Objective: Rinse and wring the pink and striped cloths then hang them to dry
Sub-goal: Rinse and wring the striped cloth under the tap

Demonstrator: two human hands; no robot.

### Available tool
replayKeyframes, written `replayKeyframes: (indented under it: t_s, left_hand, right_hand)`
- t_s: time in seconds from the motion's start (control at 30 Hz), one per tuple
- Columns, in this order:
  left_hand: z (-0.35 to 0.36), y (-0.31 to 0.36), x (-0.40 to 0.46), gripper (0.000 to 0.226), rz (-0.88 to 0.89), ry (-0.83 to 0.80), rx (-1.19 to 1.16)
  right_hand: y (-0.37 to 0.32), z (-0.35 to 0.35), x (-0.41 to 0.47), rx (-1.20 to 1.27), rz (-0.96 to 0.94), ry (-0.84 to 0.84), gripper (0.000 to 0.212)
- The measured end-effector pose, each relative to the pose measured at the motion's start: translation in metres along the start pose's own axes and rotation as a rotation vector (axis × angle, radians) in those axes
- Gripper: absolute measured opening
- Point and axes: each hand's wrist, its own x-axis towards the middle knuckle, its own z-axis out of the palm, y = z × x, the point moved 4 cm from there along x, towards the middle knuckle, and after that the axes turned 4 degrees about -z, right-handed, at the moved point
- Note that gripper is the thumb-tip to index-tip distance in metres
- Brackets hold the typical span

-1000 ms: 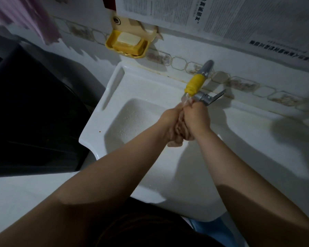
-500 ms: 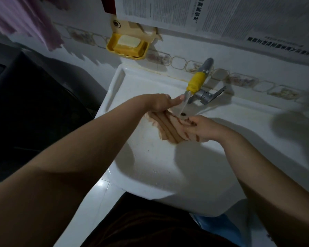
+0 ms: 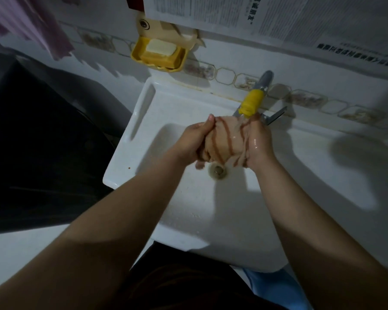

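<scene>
The striped cloth [image 3: 224, 139] sat bunched over the sink [image 3: 143, 121] drain, under the tap [image 3: 252, 104] at one o'clock; its length ran nine to three; left hand [image 3: 188, 142] and right hand [image 3: 259, 144] squeezed either end, equally near.

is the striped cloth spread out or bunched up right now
Bunched up. The striped cloth is gathered into a wad, gripped between the left hand and right hand under the tap.
</scene>
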Motion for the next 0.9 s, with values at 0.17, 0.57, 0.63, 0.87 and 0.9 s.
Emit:
replayKeyframes:
  t_s: [0.17,0.57,0.63,0.87,0.9]
  left_hand:
    - [0.022,0.003,0.002,0.046,-0.087,0.247,-0.048]
    - [0.046,-0.007,0.002,0.038,-0.184,0.183,0.104]
    - [0.058,-0.022,-0.005,0.053,-0.363,0.030,0.005]
    - [0.024,0.007,-0.002,0.079,-0.343,-0.074,0.096]
    - [0.014,0.010,0.003,0.078,-0.348,-0.092,0.106]
  right_hand:
    - [0.008,0.030,-0.030,-0.398,-0.265,-0.026,0.044]
    - [0.011,0.024,-0.015,-0.860,-0.369,0.102,0.047]
    - [0.011,0.007,0.008,-0.955,-0.281,0.142,0.044]
    - [0.011,-0.015,0.018,-0.640,-0.226,-0.177,0.024]
    - [0.011,-0.018,0.013,-0.555,-0.221,-0.244,0.014]
